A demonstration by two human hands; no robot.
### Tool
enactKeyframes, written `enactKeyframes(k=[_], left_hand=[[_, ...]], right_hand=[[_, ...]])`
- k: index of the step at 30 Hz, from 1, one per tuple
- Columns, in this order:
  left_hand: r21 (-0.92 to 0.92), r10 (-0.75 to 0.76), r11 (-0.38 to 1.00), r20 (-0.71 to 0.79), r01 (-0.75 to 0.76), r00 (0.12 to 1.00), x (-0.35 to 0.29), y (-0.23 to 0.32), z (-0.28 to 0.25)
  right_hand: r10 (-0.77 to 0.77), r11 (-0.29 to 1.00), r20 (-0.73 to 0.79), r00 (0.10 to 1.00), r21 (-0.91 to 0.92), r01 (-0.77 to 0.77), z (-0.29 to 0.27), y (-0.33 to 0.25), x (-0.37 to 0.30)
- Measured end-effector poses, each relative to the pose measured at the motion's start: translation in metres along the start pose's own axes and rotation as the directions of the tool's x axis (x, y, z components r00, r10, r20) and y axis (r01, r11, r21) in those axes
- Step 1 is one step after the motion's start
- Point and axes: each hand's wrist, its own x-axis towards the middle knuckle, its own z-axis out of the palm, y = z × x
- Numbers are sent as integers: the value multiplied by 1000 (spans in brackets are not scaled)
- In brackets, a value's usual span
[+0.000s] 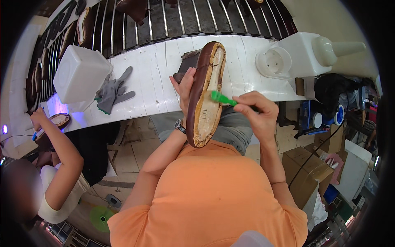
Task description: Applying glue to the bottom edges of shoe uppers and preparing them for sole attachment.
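Note:
A brown leather shoe upper (198,88) is tipped so that its unsoled underside faces up, showing a pale insole board ringed by a tan folded edge. My left hand (186,87) grips it from its left side, fingers around the leather and partly hidden behind it. In my right hand (258,110) is a green-handled brush (222,98), pinched between thumb and fingers. The brush's head lies over the middle of the underside; whether it touches cannot be made out. Past the shoe, its dark shaft (189,64) rests by the white tabletop (156,61).
A grey glove (114,92) lies beside a white plastic jug (80,74) on the left. To the right are a clear round tub (273,61) and a white container (306,53). Metal rollers (164,20) carry shoes behind the table. A co-worker's arm (63,154) works at far left.

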Motion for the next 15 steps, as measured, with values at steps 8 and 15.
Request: enactKeyframes(k=[8,15], left_hand=[[-31,180,982,-164,-188,970,2,-4,13],[55,210,978,-168,-203,963,0,-4,16]], right_hand=[[-100,983,-39,994,-156,93,9,15,11],[-3,951,-233,973,-302,-69,3,47,58]])
